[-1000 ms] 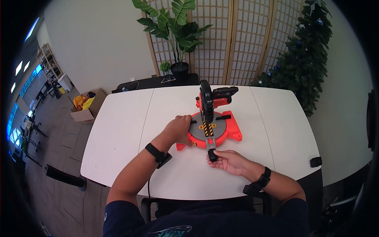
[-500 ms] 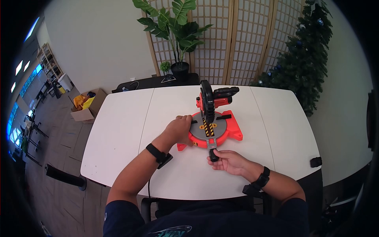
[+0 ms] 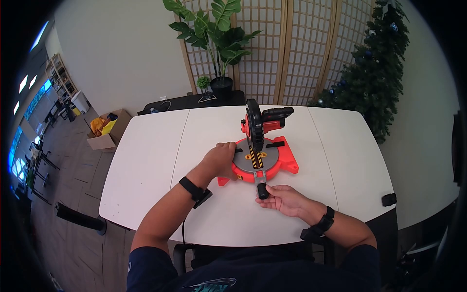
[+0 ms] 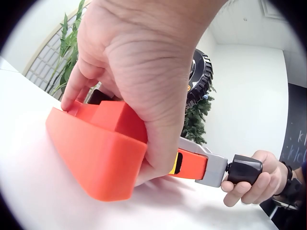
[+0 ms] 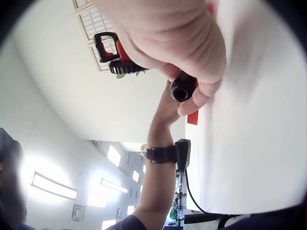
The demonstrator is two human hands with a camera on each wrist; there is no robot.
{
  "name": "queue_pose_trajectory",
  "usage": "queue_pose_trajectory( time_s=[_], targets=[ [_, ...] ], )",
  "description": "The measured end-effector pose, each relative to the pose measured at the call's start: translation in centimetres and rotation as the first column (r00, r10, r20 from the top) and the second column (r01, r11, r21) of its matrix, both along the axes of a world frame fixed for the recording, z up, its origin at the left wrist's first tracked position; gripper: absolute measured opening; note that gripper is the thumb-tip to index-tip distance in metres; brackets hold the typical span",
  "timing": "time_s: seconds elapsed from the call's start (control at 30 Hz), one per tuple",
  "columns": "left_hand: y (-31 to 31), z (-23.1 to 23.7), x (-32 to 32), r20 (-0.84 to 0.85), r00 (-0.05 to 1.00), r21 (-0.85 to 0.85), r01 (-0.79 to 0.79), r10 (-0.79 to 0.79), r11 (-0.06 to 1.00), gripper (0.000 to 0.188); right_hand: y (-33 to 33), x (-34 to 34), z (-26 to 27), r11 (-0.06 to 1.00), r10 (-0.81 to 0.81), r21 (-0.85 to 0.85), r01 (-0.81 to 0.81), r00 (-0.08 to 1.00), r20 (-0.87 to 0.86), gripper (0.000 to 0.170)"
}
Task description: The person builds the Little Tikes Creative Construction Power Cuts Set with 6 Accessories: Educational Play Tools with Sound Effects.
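A red, grey and black toy miter saw (image 3: 268, 163) stands on the white table, its black toothed blade guard (image 3: 255, 124) raised over the round grey turntable (image 3: 241, 158). My left hand (image 3: 220, 159) grips the left side of the red base (image 4: 103, 148), fingers over the top and thumb along the front. At the front, my right hand (image 3: 286, 200) holds the black knob (image 3: 262, 191) between thumb and curled fingers. From the left wrist view, that knob (image 4: 244, 169) joins a grey bracket (image 4: 212, 169) on the base.
The white table (image 3: 151, 165) spreads out around the saw. A small black object (image 3: 389, 199) lies at its right edge. Behind are a potted plant (image 3: 222, 85), a lattice screen (image 3: 309, 48) and a decorated tree (image 3: 369, 82). A cardboard box (image 3: 104, 141) sits on the floor at left.
The fingers of my right hand have shifted slightly on the knob, which looks a little turned. My left hand and the saw stay almost where they were.
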State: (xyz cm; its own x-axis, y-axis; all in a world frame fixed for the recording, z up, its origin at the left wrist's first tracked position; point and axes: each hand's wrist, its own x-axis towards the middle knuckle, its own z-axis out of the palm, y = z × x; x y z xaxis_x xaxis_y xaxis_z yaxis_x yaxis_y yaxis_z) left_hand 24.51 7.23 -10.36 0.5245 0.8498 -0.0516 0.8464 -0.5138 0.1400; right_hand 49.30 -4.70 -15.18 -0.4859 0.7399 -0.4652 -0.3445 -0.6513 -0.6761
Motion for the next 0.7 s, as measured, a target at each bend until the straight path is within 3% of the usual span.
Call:
queue_pose_trajectory(
  time_s=[0.7],
  targets=[
    [-0.03, -0.19, -0.04, 0.019, 1.0, 0.0, -0.001, 0.001, 1.0, 0.095, 0.05, -0.22, 0.65, 0.998, 0.062, 0.008, -0.062, 0.998, -0.034, 0.036]
  ],
)
